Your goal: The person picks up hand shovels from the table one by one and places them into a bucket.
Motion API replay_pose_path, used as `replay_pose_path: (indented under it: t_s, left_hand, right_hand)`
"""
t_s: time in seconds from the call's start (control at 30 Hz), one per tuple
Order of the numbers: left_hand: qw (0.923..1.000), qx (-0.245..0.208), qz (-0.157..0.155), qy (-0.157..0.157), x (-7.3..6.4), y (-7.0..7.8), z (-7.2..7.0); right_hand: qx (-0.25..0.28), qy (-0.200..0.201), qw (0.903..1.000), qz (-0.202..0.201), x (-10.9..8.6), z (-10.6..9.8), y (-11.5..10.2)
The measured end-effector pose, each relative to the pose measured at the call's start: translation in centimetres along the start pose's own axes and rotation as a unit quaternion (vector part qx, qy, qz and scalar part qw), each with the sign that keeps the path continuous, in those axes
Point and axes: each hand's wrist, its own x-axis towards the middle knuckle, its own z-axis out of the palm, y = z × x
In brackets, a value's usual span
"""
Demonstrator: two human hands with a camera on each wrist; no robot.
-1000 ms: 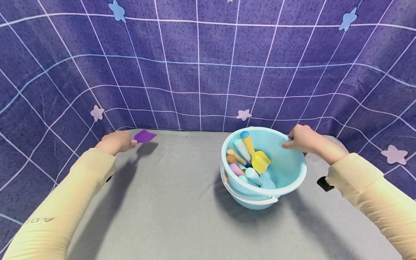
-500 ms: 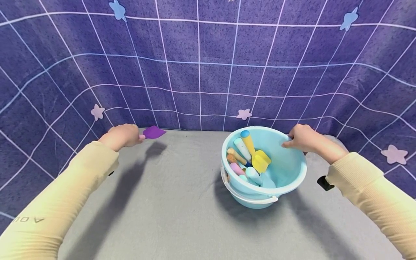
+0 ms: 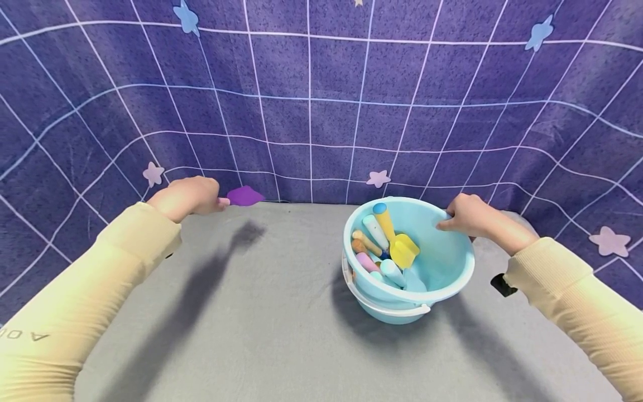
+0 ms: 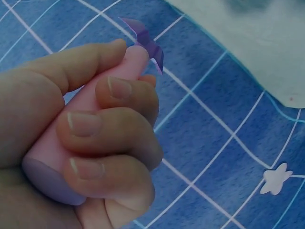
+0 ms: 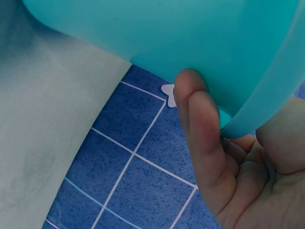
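Note:
My left hand [image 3: 188, 196] grips a toy shovel by its pink handle [image 4: 114, 76], fingers curled round it and thumb along it. The shovel's purple blade [image 3: 244, 196] points right, raised above the surface with its shadow falling below. With thumb inside and fingers outside, my right hand [image 3: 469, 216] holds the rim of a light blue bucket [image 3: 444, 254], which leans toward the left. Inside the bucket lie a yellow scoop [image 3: 403, 251] with a blue-tipped handle and several other coloured handles. In the right wrist view, the fingers [image 5: 205, 119] lie against the bucket's outer wall.
Grey cloth [image 3: 271, 312] covers the flat surface. A purple-blue curtain [image 3: 331, 128] with pale grid lines and stars rises behind and at both sides. The bucket's white carrying handle [image 3: 372, 304] hangs down along its front.
My left hand has moved up and to the right with the shovel, and the shovel's shadow has separated further from it. My right hand and the bucket have stayed in place.

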Motion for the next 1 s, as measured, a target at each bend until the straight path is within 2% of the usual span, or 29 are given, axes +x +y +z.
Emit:
replay_pose_path:
  t_s: [0.13, 0.43, 0.67, 1.0]
  left_hand:
    - [0.9998, 0.012, 0.016, 0.003, -0.3, 0.3, -1.1]
    - [0.9975, 0.038, 0.054, 0.026, -0.8, 2.5, -3.4]
    - [0.9933, 0.036, 0.096, 0.054, -1.2, 4.1, -4.2]
    - [0.9846, 0.014, 0.157, 0.076, -1.8, 5.6, -5.1]
  right_hand:
    - [0.002, 0.0, 1.0, -0.004, 0.0, 0.0, 0.0]
    - [-0.006, 0.008, 0.9999, -0.008, -0.2, 0.0, 0.1]
    - [-0.003, 0.009, 0.9999, -0.007, -0.1, 0.0, 0.0]
    - [0.0, 0.009, 0.9999, -0.007, -0.1, 0.1, 0.0]
